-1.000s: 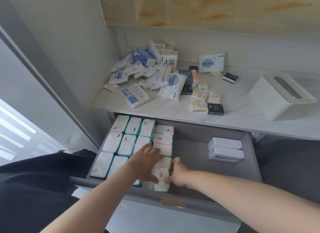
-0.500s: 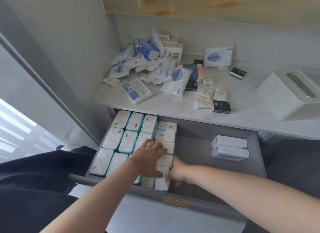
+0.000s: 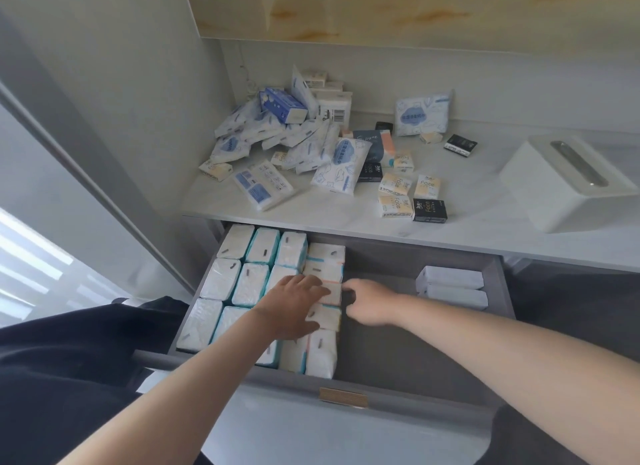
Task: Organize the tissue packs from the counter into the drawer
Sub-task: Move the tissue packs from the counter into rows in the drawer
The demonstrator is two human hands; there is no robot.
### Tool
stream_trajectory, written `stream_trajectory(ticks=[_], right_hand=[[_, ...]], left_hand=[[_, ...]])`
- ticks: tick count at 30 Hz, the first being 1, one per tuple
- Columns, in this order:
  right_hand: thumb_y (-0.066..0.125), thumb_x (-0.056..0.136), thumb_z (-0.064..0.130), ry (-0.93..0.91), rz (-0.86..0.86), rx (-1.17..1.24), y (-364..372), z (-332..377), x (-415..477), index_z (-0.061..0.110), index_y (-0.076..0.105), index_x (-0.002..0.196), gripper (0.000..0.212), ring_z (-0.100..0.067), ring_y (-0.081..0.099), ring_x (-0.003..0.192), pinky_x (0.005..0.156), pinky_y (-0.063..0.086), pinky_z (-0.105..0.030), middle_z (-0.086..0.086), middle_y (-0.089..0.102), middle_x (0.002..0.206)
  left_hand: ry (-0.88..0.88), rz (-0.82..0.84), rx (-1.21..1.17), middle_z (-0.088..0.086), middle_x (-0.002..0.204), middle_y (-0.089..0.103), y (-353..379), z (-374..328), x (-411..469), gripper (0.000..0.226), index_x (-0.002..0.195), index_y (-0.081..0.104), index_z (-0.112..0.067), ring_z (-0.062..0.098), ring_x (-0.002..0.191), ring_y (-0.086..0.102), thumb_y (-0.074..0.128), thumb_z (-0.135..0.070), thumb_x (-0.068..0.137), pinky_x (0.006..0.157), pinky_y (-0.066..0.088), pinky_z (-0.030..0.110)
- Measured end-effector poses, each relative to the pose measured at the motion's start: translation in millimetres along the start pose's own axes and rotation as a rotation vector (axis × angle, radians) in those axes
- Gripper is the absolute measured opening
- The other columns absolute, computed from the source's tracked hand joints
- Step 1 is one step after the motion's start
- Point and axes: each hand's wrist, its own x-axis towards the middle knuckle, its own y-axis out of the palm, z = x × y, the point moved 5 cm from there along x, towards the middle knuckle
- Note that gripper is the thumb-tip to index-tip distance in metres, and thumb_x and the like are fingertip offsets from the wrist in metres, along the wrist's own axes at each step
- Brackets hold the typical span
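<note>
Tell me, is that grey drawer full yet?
Partly full: tissue packs fill the left of the drawer; the right holds only two white packs.

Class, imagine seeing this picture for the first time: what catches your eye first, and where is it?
The left hand lies flat on a column of tissue packs in the open grey drawer, the right hand at its side. Behind, a jumbled heap of packs fills the counter's left corner.

Tissue packs [image 3: 325, 317] partly beneath left hand [image 3: 292, 309]
</note>
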Motion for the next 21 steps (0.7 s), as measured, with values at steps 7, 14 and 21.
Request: stream_trajectory(ticks=[7,14,21], right_hand=[[0.052,0.094,0.017,-0.180,-0.258,-0.023,-96.5,19.6,-1.1,0.023,0.064,0.123,0.032,-0.018,0.057,0.114,0.088,0.041,-0.024,0.002,0.062,0.124],[0.049,0.092,0.013,-0.244,-0.447,-0.120,-198.3,15.4,20.9,0.026,0.066,0.116,0.032,-0.019,0.057,0.111,0.088,0.047,-0.031,0.005,0.060,0.113],[0.058,0.090,0.008,-0.195,-0.592,-0.240,-261.7,-1.6,76.6,0.021,0.060,0.124,0.037,-0.023,0.052,0.115,0.093,0.047,-0.038,-0.001,0.046,0.133]], left_hand=[[-0.122,-0.201,-0.228,-0.003,0.132,0.053,-72.8,3.4,34.2,0.050,0.136,0.052,-0.029,0.019,0.125,0.045,0.063,-0.035,0.088,0.105,0.038,0.035],[-0.173,-0.373,-0.274,-0.003,0.126,0.057,-164.2,16.0,112.4,0.044,0.134,0.053,-0.025,0.018,0.116,0.052,0.062,-0.030,0.091,0.098,0.044,0.034],[-0.108,-0.311,0.071,0.002,0.156,0.029,-190.5,14.7,198.2,0.057,0.149,0.033,-0.030,0.024,0.142,0.026,0.052,-0.030,0.095,0.113,0.030,0.042]])
